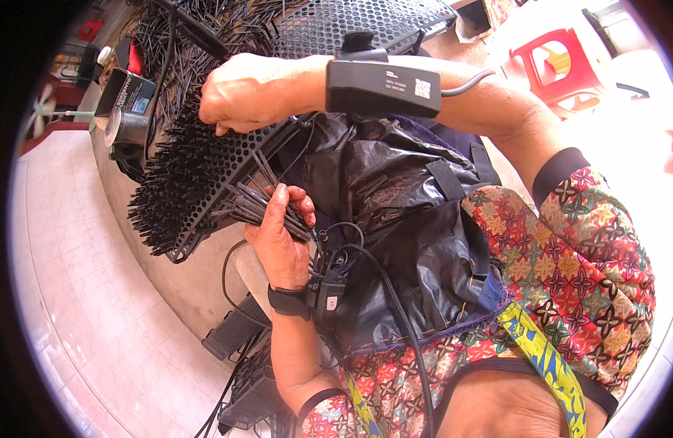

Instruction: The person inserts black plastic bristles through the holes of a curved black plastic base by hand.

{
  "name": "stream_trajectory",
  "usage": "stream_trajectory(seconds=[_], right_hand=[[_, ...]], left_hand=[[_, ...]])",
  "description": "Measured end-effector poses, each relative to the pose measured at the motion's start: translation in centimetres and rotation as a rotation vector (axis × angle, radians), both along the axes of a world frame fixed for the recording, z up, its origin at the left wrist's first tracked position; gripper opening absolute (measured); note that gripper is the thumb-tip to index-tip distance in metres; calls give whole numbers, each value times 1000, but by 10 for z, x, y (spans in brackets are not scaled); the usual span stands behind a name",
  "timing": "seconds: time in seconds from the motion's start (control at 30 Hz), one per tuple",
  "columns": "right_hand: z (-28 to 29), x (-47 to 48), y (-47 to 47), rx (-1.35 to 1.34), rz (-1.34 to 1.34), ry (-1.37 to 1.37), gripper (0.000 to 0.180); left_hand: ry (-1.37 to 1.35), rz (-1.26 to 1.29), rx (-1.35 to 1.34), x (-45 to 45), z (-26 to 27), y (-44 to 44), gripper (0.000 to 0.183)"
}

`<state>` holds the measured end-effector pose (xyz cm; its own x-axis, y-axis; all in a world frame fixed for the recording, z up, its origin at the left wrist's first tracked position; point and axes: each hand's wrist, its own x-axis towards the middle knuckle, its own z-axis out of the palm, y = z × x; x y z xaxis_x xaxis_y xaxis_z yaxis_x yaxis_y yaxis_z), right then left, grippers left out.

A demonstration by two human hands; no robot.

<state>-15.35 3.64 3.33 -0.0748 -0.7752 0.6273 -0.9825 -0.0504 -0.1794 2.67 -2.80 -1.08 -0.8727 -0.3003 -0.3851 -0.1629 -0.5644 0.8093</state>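
My left hand [279, 235] is closed around a bundle of thin dark sticks [249, 205], whose ends fan out beyond the fingers towards the tray. A black perforated plastic tray [249, 148] lies before me, slanting across the view. Many dark sticks [172, 175] stand upright and close together in its holes, over the left part. Over the upper part of this tray, my right hand [240, 93] has its fingers bent down at the edge of the standing sticks. Its fingertips are mostly hidden, so whether it holds a stick cannot be told.
Loose dark sticks [156, 60] lie heaped behind the tray, beside another perforated panel [363, 24]. A metal can [128, 127] and a printed box [125, 93] stand at left. More black trays [249, 394] are low beside me. A red plastic stool [558, 71] is at upper right. Cables cross my lap.
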Motion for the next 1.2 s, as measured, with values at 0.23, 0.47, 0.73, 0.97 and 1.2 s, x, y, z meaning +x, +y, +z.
stream_trajectory(seconds=[0.23, 0.47, 0.73, 0.97, 1.2], right_hand=[[-20, 7, 16, -61, -106, -16, 23], [-30, 32, 31, -127, -288, -481, 31], [-27, 64, 43, 46, -68, -1368, 23], [-17, 52, 45, -340, -202, -1487, 17], [-24, 31, 27, -475, -253, -988, 17]], left_hand=[[11, -8, 28, -1, -2, 0, 11], [35, 41, 62, 0, -1, 1, 13], [128, -115, -9, -1, 5, 6, 15], [44, -23, 66, -1, 3, 3, 14], [39, 23, 123, 0, -3, 0, 11]])
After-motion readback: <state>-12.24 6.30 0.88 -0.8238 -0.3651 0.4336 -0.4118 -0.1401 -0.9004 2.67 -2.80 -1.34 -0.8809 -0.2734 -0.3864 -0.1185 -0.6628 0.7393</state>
